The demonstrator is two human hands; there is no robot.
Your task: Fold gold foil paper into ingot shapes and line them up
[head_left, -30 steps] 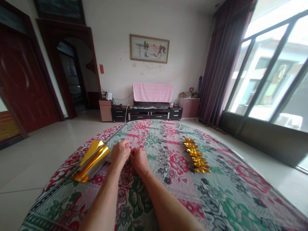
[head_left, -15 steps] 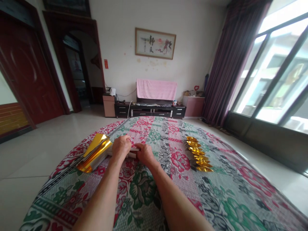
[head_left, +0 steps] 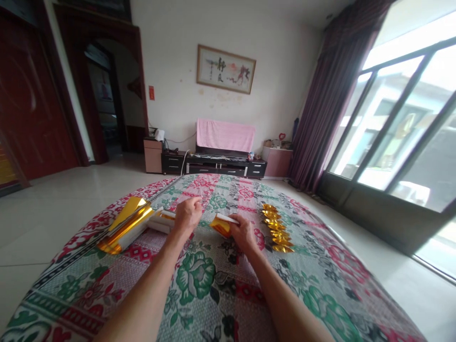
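Note:
My right hand (head_left: 244, 232) grips a curled sheet of gold foil paper (head_left: 221, 227) with a white edge along its top, held over the table. A short way to the left, my left hand (head_left: 188, 212) is closed in a pinch, and I cannot make out whether anything is in its fingers. Behind the left wrist lies white-backed paper (head_left: 160, 222), partly hidden by the arm. Beside it a pile of loosely curled gold foil sheets (head_left: 131, 225) rests on the left of the table. Several folded gold foil pieces (head_left: 278, 229) overlap in a row to the right.
A flowered cloth (head_left: 195, 275) covers the round table. Beyond it stands a low black cabinet (head_left: 204, 167) with a pink towel (head_left: 226, 135) draped over what sits on top. A dark curtain (head_left: 317, 104) hangs by the windows on the right.
My hands have moved apart. The right one has drawn a gold foil sheet away to the right, while the left stays closed near the white paper. The view has turned slightly right.

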